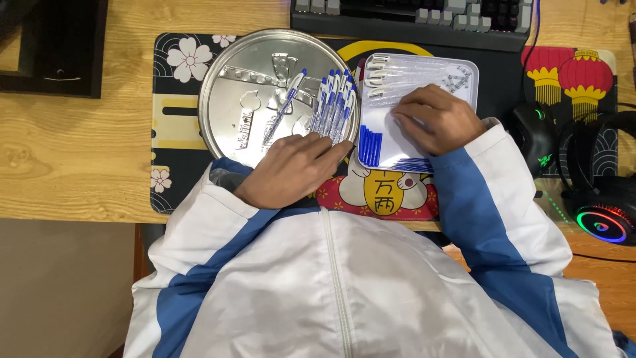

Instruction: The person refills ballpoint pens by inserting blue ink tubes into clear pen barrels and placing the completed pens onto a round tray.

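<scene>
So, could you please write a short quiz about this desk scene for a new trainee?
1. True or false: the left hand rests on the round metal tray.
2. Which tray does the right hand rest on? A) round metal tray B) rectangular white tray C) neither
3. Fill in: the single pen lies apart from the row of pens, toward the round tray's ____.

Key: 1 true; 2 B; 3 middle.
</scene>
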